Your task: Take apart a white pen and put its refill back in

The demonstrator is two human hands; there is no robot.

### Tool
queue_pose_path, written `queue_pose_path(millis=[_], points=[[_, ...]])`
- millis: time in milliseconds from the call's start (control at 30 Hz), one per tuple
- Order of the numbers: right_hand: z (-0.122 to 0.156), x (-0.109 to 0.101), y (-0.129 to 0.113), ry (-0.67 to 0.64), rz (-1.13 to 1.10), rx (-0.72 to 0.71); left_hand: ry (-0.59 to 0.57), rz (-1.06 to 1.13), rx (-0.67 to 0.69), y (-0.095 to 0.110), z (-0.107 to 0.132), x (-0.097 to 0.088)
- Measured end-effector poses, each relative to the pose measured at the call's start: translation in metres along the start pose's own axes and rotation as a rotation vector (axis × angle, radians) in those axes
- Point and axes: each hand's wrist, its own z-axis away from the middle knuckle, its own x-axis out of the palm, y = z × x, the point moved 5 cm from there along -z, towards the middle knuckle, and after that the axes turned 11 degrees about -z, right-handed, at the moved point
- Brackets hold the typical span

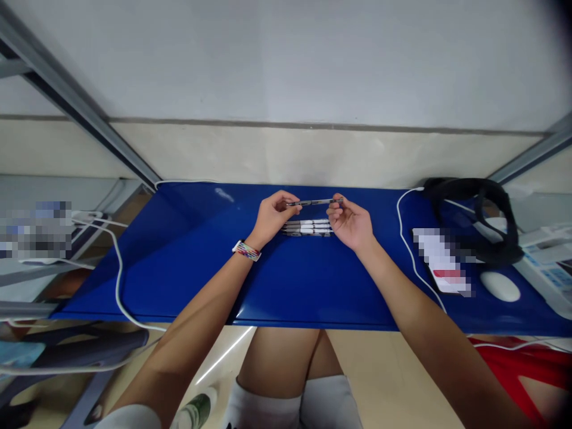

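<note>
Centrally, near the far edge of the blue tabletop (187, 262), left hand (270, 217) and right hand (351, 223) pinch opposite ends of one pen (315, 202). It is held level above the pen row (308, 228); gripping near the tips probably best steadies it.

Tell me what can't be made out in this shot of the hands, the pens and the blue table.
- Held pen, head view: too small to read its tip or markings; both hands' fingers cover its ends.
- Pens on the table: small and packed together, partly behind the left hand and right hand; count unclear.
- Card on the blue table: pixelated.
- Area at left edge: pixelated.
</note>
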Motion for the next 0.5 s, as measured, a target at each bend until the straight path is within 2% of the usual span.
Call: queue_pose_path(millis=[200, 500], points=[[0.0022, 0.0049, 0.0006, 0.008, -0.256, 0.097, 0.01, -0.003, 0.013, -0.0002, -0.0003, -0.0006], [0.002, 0.0017, 0.0001, -0.009, -0.171, 0.067, 0.011, -0.002, 0.017, -0.004, -0.001, -0.0006]])
